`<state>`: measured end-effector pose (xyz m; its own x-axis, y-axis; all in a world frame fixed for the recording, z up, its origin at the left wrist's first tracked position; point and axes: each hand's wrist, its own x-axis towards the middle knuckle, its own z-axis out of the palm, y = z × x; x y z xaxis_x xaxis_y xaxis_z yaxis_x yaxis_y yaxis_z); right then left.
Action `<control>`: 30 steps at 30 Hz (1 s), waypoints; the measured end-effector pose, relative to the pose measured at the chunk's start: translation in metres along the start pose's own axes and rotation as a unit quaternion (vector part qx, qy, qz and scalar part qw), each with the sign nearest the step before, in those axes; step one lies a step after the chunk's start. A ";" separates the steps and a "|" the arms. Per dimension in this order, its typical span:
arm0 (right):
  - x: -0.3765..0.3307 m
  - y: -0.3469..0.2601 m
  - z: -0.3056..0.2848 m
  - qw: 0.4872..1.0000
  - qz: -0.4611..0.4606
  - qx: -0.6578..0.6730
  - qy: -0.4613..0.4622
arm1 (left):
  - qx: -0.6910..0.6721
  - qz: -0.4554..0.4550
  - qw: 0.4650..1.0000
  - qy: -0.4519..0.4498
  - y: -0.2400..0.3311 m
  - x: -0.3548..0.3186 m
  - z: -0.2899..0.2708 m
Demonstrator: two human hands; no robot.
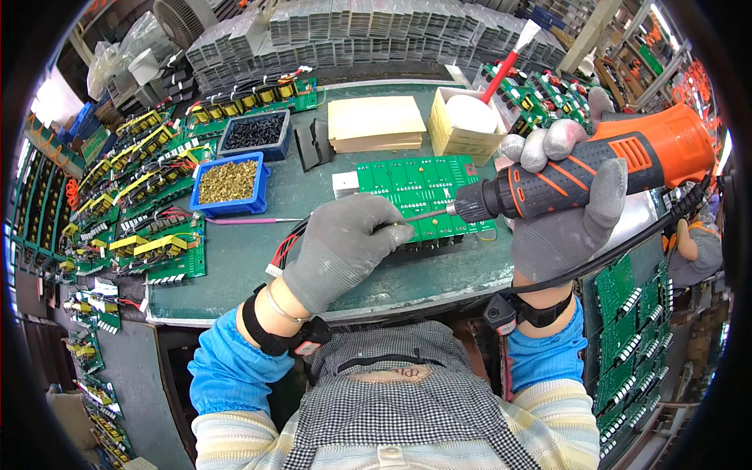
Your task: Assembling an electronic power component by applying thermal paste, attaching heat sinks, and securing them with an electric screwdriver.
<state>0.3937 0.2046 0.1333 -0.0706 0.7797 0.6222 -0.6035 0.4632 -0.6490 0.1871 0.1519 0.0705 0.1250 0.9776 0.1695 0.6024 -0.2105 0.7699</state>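
My right hand (554,239), in a grey glove, grips an orange and black electric screwdriver (560,176) lying nearly level, its chuck to the left. From the chuck a thin bit (433,213) reaches to the fingertips of my gloved left hand (341,243). Those fingers are pinched together at the bit's tip; whatever they hold is hidden. Beneath the bit lies a green circuit board (392,176) with a white block at its left end and dark parts along its near edge. Red and black wires (286,247) with a white connector come out beside my left hand.
Left of the board stand a blue tray of brass-coloured screws (227,183) and a bin of black parts (254,135). Behind are stacked yellowish sheets (374,121) and a cardboard box (462,129) holding a white tub. Assembled boards (157,188) crowd the left side. A black cable (619,247) crosses my right wrist.
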 end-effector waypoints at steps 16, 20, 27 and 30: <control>-0.006 0.021 0.001 0.999 0.025 0.040 0.025 | 0.118 0.068 0.984 0.118 0.013 0.000 0.007; 0.000 0.016 -0.002 0.996 0.010 0.050 0.073 | 0.059 0.066 0.989 0.115 -0.001 0.006 0.003; -0.001 0.006 -0.001 0.996 0.038 0.065 0.050 | -0.004 0.061 0.995 0.073 -0.007 -0.002 -0.001; -0.005 0.008 0.004 0.996 0.025 0.065 0.049 | 0.011 0.033 0.997 0.071 -0.007 -0.004 0.001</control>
<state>0.3857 0.2022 0.1264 -0.0295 0.8405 0.5410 -0.6989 0.3696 -0.6123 0.1835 0.1494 0.0639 0.0530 0.9507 0.3054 0.6141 -0.2722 0.7408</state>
